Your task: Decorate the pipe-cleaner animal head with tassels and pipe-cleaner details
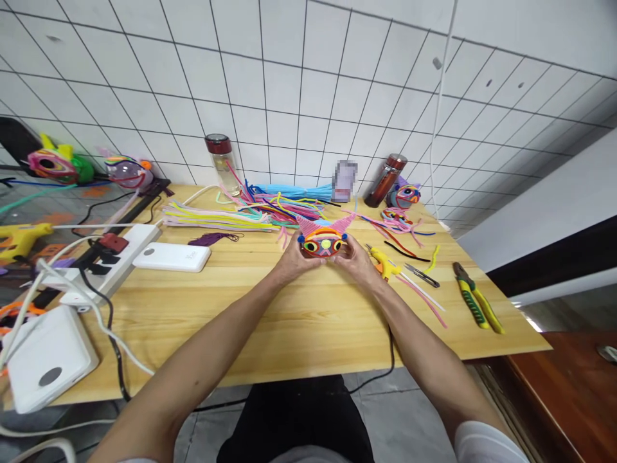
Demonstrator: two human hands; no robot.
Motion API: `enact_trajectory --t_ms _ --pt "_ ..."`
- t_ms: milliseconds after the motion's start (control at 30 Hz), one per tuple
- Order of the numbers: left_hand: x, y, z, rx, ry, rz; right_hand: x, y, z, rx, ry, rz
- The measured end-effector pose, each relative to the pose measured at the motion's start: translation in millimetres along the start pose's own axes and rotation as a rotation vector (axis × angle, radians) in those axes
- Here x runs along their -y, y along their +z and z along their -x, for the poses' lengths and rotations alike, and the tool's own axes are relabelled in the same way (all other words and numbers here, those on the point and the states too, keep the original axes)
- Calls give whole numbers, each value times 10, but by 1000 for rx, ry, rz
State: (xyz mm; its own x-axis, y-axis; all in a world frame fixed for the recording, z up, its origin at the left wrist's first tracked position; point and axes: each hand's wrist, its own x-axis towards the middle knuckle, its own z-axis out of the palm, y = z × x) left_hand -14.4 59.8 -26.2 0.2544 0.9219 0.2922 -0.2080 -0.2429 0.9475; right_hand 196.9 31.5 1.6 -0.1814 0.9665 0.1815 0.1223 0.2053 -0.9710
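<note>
Both my hands hold a small pipe-cleaner figure (323, 242) above the wooden table (299, 321). It is orange and red with pink pointed ears and round green and yellow eyes. My left hand (292, 260) grips its left side with curled fingers. My right hand (357, 260) grips its right side the same way. A pile of loose coloured pipe cleaners (241, 212) lies just behind the figure.
A yellow glue gun (383, 262), small scissors (421, 274) and yellow-green pliers (475, 302) lie to the right. A white power bank (172, 256), a power strip (120, 254) and cables sit left. Two bottles (222, 161) (383, 180) and finished figures (403, 195) stand by the tiled wall.
</note>
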Motion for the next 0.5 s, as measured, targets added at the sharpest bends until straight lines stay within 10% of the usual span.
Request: enact_trajectory --t_ms 500 --pt "-32 -25 -25 -38 1 -88 28 11 11 -9 -39 -22"
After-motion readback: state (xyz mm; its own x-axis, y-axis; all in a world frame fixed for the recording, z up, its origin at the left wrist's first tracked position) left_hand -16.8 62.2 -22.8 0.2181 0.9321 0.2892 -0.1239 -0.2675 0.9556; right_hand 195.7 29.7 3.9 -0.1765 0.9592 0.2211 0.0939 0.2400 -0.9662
